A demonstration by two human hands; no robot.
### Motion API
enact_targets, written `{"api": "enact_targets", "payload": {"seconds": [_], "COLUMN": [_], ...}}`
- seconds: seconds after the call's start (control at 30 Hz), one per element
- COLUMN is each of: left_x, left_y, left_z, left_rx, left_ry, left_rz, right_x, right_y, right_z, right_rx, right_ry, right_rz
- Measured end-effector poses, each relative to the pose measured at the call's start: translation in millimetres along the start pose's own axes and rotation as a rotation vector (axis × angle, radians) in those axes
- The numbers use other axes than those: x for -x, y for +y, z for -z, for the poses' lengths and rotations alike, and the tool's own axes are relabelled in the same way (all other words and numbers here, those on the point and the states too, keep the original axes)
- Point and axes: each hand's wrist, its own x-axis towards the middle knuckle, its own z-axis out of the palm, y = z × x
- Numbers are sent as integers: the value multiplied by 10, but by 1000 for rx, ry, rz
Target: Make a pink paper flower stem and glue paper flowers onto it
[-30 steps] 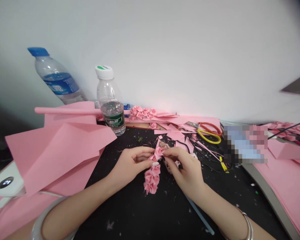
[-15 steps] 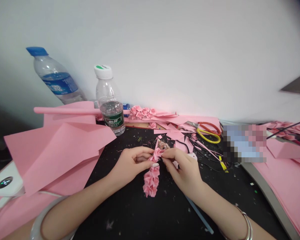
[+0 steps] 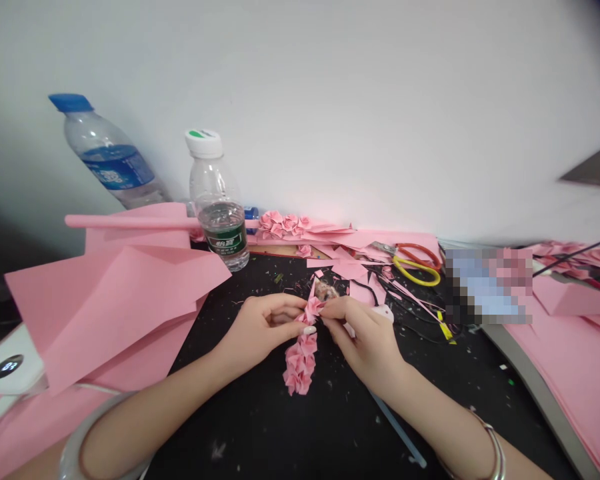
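A pale wall (image 3: pixel 330 120) fills the upper half of the view, above a black tabletop (image 3: pixel 240 427) flecked with scraps. Loose pink paper sheets (image 3: pixel 115 293) spread over the left side, and a thick pink paper stack (image 3: pixel 575 380) lies at the right edge. A blue-capped bottle (image 3: pixel 105 153) leans towards the wall at far left; a white-capped water bottle (image 3: pixel 220 207), partly full, stands upright beside the sheets.

Near the middle, the left hand (image 3: pixel 260 330) pinches a strip of folded pink paper roses (image 3: pixel 300 367) close to its upper end, thumb in front, so that the lower blooms hang towards the person. The right hand (image 3: pixel 370 343) has thumb and forefinger drawn together on the edge of the top rose (image 3: pixel 312 309).

Scissors (image 3: pixel 396 263) with one red and one yellow handle lie beyond the right hand, near the wall. A translucent stick (image 3: pixel 397 427) lies under the right forearm. Just past the top rose sits a small brownish lump (image 3: pixel 325 290), too blurred to identify surely.
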Motion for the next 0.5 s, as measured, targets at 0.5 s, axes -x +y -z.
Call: {"api": "enact_targets", "payload": {"seconds": [0.5], "left_x": [-15], "left_y": [-6], "left_z": [-2], "left_rx": [-8], "left_ry": [-7], "left_rz": [-6], "right_x": [9], "right_y": [0], "right_z": [-11], "right_rx": [3], "right_ry": [-4], "right_rz": [5]}}
